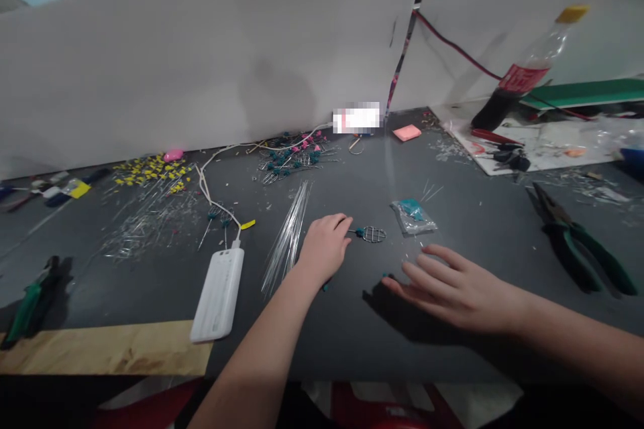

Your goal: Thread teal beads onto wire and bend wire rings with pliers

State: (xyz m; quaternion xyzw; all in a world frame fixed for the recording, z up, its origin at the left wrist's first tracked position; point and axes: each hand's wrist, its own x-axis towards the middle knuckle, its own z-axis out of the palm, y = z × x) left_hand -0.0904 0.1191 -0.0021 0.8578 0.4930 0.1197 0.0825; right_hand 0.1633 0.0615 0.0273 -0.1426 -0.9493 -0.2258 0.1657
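My left hand [326,247] is closed, with fingertips and thumb together at the handle end of a small racket-shaped wire piece [373,234]. That piece has a latticed oval head and a teal bit where the head meets the stem. My right hand [460,287] hovers low over the table with its fingers apart. A tiny teal bit [387,275] shows at its thumb tip; whether it touches the thumb I cannot tell. Beyond the right hand lies a clear plastic bag [413,216] with teal contents. A bundle of straight silver wires [289,234] lies left of my left hand.
Left of the wires rests a white power bank [219,295] with a cable. Green-handled pliers [578,241] lie at right, green-handled cutters [33,301] at far left. Yellow-tipped wires [151,174] and teal-and-pink wire pieces [292,159] lie toward the wall. A cola bottle [523,77] stands back right.
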